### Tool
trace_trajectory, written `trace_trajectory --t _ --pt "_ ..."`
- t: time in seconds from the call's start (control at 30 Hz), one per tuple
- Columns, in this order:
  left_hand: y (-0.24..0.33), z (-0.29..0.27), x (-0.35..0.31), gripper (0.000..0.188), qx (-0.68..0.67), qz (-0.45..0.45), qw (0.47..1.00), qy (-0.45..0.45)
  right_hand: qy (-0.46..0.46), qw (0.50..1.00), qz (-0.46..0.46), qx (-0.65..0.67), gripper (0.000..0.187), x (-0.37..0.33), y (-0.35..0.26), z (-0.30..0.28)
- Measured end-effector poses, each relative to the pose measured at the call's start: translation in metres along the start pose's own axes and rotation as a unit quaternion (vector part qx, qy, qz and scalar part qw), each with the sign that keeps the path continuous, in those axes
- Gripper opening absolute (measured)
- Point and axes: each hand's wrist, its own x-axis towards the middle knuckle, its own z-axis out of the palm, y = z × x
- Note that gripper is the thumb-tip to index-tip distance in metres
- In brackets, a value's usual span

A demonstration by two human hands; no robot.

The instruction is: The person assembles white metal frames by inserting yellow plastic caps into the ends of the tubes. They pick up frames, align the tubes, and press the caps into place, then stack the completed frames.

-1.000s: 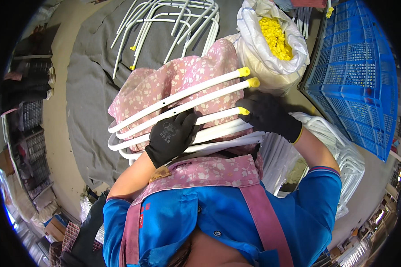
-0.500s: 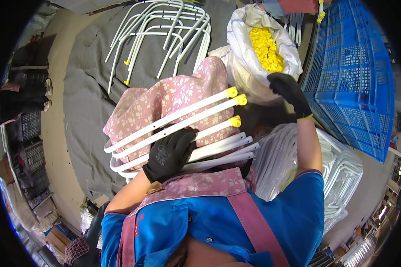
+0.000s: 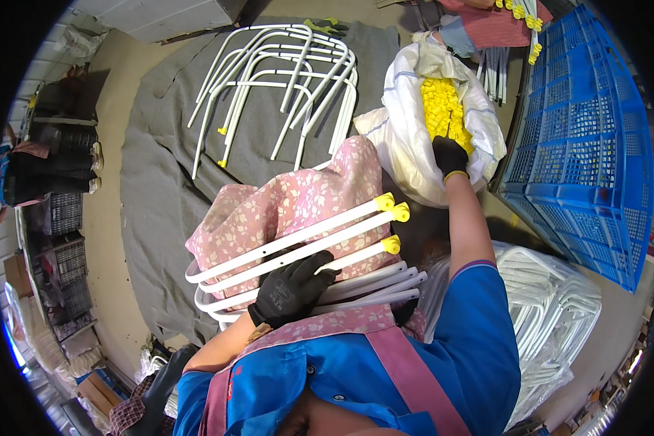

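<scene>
Across my lap lie several bent white metal tube frames, three of their ends fitted with yellow plastic caps; the lower ends are bare. My left hand, in a black glove, is closed round the frames near their middle. In an open white woven sack sits a heap of loose yellow caps. My right hand, also gloved in black, reaches into the sack at the near side of the heap. Its fingertips are hidden there, so I cannot see whether it holds a cap.
More white frames lie on a grey cloth ahead. A blue plastic crate stands at right, beside plastic-wrapped frames. Another person's red-clad part shows beyond the sack. At far left a person in dark trousers is visible.
My right hand has moved from the sack's near rim into the yellow caps. My left hand stays on the frames. The whole view has shifted slightly.
</scene>
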Motion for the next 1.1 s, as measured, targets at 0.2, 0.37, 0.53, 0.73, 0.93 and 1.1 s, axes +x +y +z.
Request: trace_trajectory --t 0.2,0.37,0.53,0.73,0.93,1.1 --pt "0.002 -0.002 0.002 0.021 0.015 0.014 0.999 0.025 0.109 0.990 -0.049 0.079 0.020 -0.022 0.006 -0.031" --pt "0.006 -0.002 0.000 0.034 0.018 0.033 0.997 0.072 0.183 0.948 -0.038 0.258 0.016 -0.033 0.007 -0.040" --pt "0.002 -0.001 -0.023 0.033 0.017 0.121 0.990 0.072 0.071 0.986 -0.075 0.129 0.028 -0.010 0.027 -0.012" --pt "0.003 0.004 -0.037 0.045 0.039 0.115 0.992 0.024 -0.105 0.983 -0.122 0.087 0.035 0.029 0.044 0.037" --pt "0.021 0.004 -0.030 0.047 0.115 0.025 0.993 0.022 -0.139 0.837 0.072 0.525 0.043 0.007 0.044 0.053" --pt "0.023 0.012 -0.016 0.048 0.179 -0.019 0.983 0.044 0.022 0.932 -0.130 0.339 0.034 -0.018 0.034 0.009"
